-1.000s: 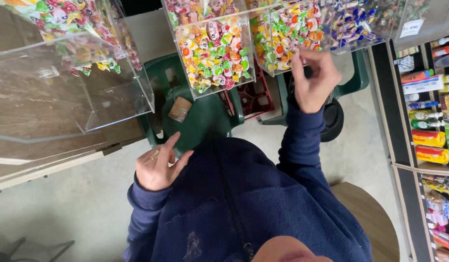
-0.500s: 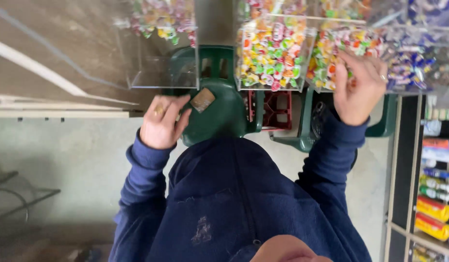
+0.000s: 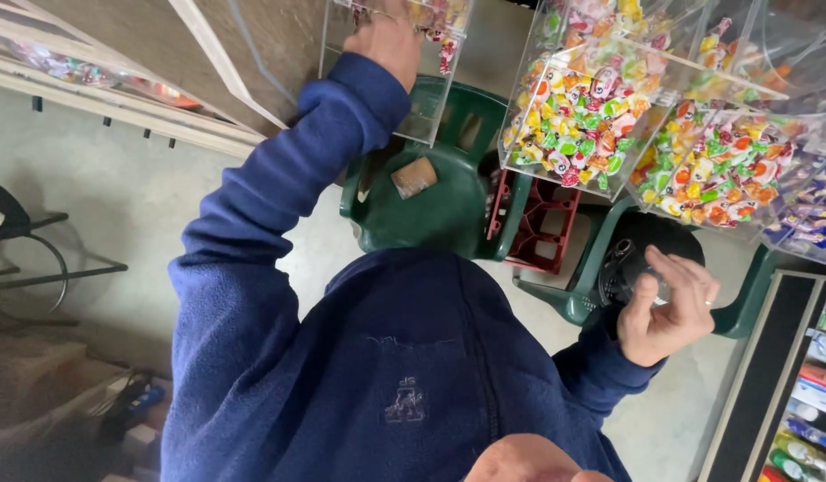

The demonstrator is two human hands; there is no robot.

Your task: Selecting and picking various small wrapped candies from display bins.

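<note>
While the left hand (image 3: 388, 34) is reaching up at twelve o'clock, it is dipping into a clear candy bin (image 3: 404, 80).
Its fingers are curling, contents untellable (sweets are blocking the view); the right hand (image 3: 667, 308), at four o'clock, is pinching something small, hovering over a green chair (image 3: 431, 205).

Soft, even daylight fills the scene, with only faint shadows on the concrete floor (image 3: 145, 205). The clear candy bins (image 3: 600, 107) catch pale glare on their walls, strongest right of the green chair (image 3: 431, 205). Edges bend from wide-angle distortion, and the nearest parts blur.
</note>
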